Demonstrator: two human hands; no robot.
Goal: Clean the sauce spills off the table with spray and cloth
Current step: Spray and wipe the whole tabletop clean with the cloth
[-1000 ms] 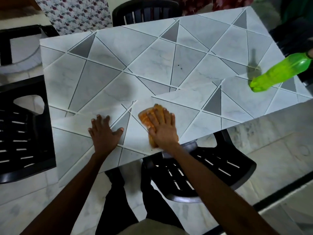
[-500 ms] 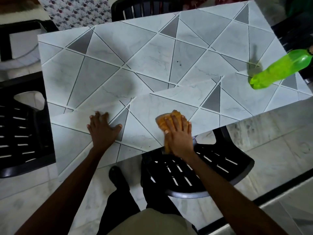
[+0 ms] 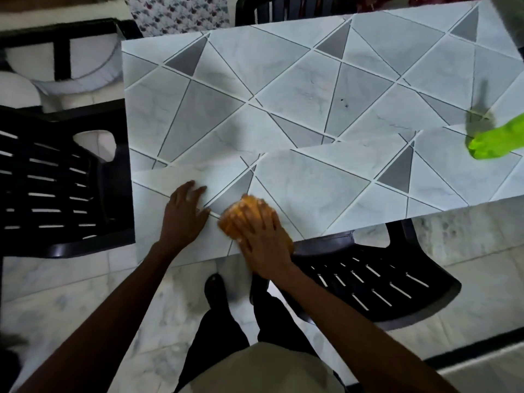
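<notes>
Black slatted chairs [image 3: 377, 290] ring the table (pale marble floor [image 3: 56, 293]).

The right hand [image 3: 262, 239] pressed an orange cloth [image 3: 241, 217] flat near the bench's [image 3: 312, 89] front edge; the left hand [image 3: 184, 214] lay just beside it, a green bottle [image 3: 493, 141] at the right edge.

Your right hand [image 3: 262, 236] hides most of the blurred orange cloth [image 3: 239, 218]; the green spray bottle [image 3: 493, 140] is cut off at the right edge.
</notes>
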